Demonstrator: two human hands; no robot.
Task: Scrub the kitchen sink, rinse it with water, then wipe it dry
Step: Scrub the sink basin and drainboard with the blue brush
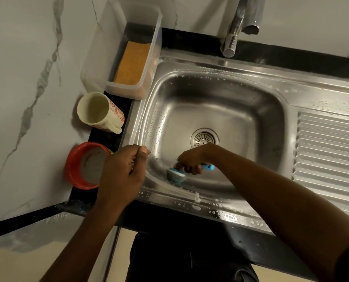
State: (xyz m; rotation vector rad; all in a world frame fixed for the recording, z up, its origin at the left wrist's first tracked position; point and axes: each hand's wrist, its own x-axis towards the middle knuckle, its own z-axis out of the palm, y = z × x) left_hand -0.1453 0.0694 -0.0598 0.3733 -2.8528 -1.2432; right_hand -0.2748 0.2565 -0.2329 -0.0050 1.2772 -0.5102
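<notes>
Black counter (291, 55) under a pale marbled wall. One steel sink (240, 67) is set in, rim and basin beaded with droplets.

Right hand (192, 159) reaches down into the basin, fingers wrapped round the blue handle of one scrub brush (175, 176). Brush head against near-left basin wall, near the single drain (204, 138), not touching it.

Left hand (124, 171) at the sink's left rim, fingers curled, thumb forward. Whether it holds anything, cannot tell.

Left of sink:
- one clear box (100, 47) with one orange sponge (133, 64)
- one flowered mug (100, 111)
- one red-rimmed tub (72, 165)

One faucet (233, 35) above.
</notes>
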